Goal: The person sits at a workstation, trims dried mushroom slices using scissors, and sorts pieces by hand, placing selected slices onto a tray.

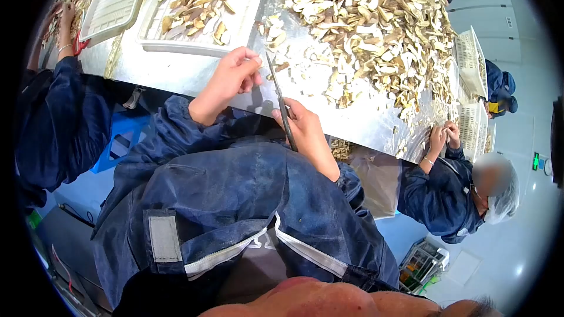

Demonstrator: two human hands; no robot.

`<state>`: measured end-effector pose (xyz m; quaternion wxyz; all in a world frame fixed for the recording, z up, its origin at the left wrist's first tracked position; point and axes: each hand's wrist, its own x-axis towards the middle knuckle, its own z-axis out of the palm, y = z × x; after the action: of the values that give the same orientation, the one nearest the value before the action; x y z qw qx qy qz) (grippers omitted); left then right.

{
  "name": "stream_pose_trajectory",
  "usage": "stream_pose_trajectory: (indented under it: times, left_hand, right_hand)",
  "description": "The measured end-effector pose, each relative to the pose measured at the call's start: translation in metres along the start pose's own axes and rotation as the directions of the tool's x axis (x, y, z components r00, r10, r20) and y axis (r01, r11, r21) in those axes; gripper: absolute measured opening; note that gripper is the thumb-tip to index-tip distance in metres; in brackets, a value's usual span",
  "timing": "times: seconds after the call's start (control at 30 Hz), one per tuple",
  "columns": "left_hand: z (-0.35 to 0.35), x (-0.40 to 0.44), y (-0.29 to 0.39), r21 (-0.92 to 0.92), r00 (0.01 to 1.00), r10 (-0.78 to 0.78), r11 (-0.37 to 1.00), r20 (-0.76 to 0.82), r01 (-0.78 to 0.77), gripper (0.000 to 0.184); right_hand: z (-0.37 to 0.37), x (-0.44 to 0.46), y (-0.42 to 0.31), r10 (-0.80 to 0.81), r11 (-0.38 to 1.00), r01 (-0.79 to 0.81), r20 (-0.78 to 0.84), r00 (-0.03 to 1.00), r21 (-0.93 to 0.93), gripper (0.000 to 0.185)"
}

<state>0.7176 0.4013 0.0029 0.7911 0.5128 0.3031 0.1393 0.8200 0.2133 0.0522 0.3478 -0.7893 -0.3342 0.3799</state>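
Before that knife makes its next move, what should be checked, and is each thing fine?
1. Knife held in the right hand: ok.
2. Left hand well clear of the blade tip: not ok, it looks close.
3. Slice held in left fingertips: cannot tell; too small to make out.
4. Room in the white plastic tray: ok, bare bottom shows beside the mushroom slices.
5. Co-workers' hands away from the knife: ok.

navy jacket (235,179), grey rectangular patch (164,239)
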Motion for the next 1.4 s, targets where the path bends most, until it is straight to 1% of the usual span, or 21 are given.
stream_pose_trajectory:
  times: [0.1,0.2,0.27,0.3,0.37,0.4,0.43,0.47,0.5,0.53,0.57,0.63,0.67,0.73,0.87,0.97,1.03,1.1,1.2,1.23,1.4]
  left_hand:
    - [-0.006,-0.003,0.008,-0.008,0.999,0.043,0.999,-0.031,-0.043,0.014]
    - [-0.028,0.010,0.025,0.128,0.919,0.320,0.946,-0.232,-0.297,0.015]
    - [-0.059,0.028,0.039,0.406,0.739,0.620,0.767,-0.265,-0.498,0.022]
    - [-0.072,0.033,0.046,0.634,0.628,0.750,0.593,-0.210,-0.497,0.025]
    - [-0.090,0.040,0.061,0.930,0.410,0.912,0.132,0.021,-0.343,0.033]
    - [-0.086,0.037,0.065,0.952,0.381,0.924,0.092,0.028,-0.293,0.035]
    - [-0.077,0.029,0.066,0.969,0.355,0.934,0.054,0.037,-0.243,0.037]
    - [-0.069,0.023,0.064,0.982,0.334,0.942,0.018,0.047,-0.190,0.039]
    - [-0.064,0.020,0.054,0.960,0.337,0.939,0.037,0.061,-0.277,0.038]
    - [-0.052,0.013,0.040,0.939,0.401,0.914,0.079,0.066,-0.336,0.037]
    - [-0.036,0.003,0.026,0.913,0.459,0.885,0.125,0.075,-0.389,0.036]
    - [-0.008,-0.016,0.002,0.807,0.579,0.796,0.218,0.179,-0.549,0.032]
    - [0.003,-0.026,-0.001,0.786,0.623,0.743,0.224,0.245,-0.576,0.030]
    - [0.004,-0.029,-0.010,0.739,0.697,0.670,0.329,0.255,-0.587,0.027]
    - [-0.004,-0.024,-0.015,0.802,0.679,0.671,0.210,0.299,-0.560,0.026]
    - [0.000,-0.022,-0.015,0.821,0.673,0.644,0.119,0.364,-0.558,0.027]
    - [0.004,-0.021,-0.018,0.830,0.674,0.652,0.120,0.348,-0.545,0.027]
    - [0.006,-0.022,-0.018,0.834,0.668,0.654,0.101,0.355,-0.543,0.027]
    - [0.008,-0.022,-0.017,0.844,0.638,0.680,0.051,0.362,-0.534,0.025]
    - [0.009,-0.022,-0.017,0.846,0.626,0.690,0.037,0.363,-0.532,0.025]
    - [0.011,-0.023,-0.016,0.843,0.631,0.691,0.058,0.354,-0.535,0.026]
  right_hand:
    - [0.003,0.004,0.011,-0.021,1.000,0.021,-0.037,0.999,-0.012,0.040]
    - [0.003,0.004,0.010,-0.086,0.977,0.080,-0.022,0.996,-0.199,0.046]
    - [0.008,0.005,0.005,-0.030,0.981,0.025,-0.024,0.999,-0.191,0.050]
    - [0.011,0.007,0.003,-0.008,0.982,0.004,-0.021,1.000,-0.188,0.053]
    - [0.021,0.014,0.007,-0.102,0.974,0.092,-0.035,0.994,-0.205,0.053]
    - [0.024,0.016,0.009,-0.145,0.968,0.132,-0.046,0.988,-0.212,0.053]
    - [0.022,0.017,-0.006,-0.094,0.972,0.093,0.004,0.996,-0.217,0.052]
    - [0.022,0.021,-0.008,-0.171,0.963,0.167,0.001,0.985,-0.213,0.051]
    - [0.024,0.025,-0.010,-0.245,0.948,0.239,0.000,0.970,-0.208,0.050]
    - [0.027,0.030,-0.011,-0.320,0.928,0.313,0.000,0.948,-0.205,0.050]
    - [0.030,0.035,-0.013,-0.410,0.879,0.380,-0.052,0.910,-0.289,0.037]
    - [0.030,0.043,-0.015,-0.423,0.874,0.408,-0.004,0.906,-0.264,0.033]
    - [0.029,0.046,-0.016,-0.429,0.872,0.420,0.020,0.903,-0.250,0.031]
    - [0.025,0.048,-0.022,-0.376,0.877,0.379,0.068,0.924,-0.297,0.028]
    - [0.014,0.042,-0.036,-0.349,0.816,0.337,0.065,0.935,-0.469,0.026]
    - [0.000,0.070,-0.043,-0.434,0.770,0.336,-0.057,0.899,-0.542,0.028]
    - [0.000,0.107,-0.044,-0.571,0.738,0.369,-0.231,0.788,-0.565,0.032]
    - [0.012,0.159,-0.029,-0.744,0.614,0.460,-0.276,0.609,-0.641,0.033]
    - [0.026,0.185,-0.019,-0.783,0.528,0.473,-0.189,0.593,-0.705,0.035]
    - [0.028,0.182,-0.014,-0.758,0.523,0.455,-0.148,0.636,-0.721,0.037]
    - [0.014,0.124,0.018,-0.758,0.524,0.429,-0.173,0.629,-0.736,0.031]
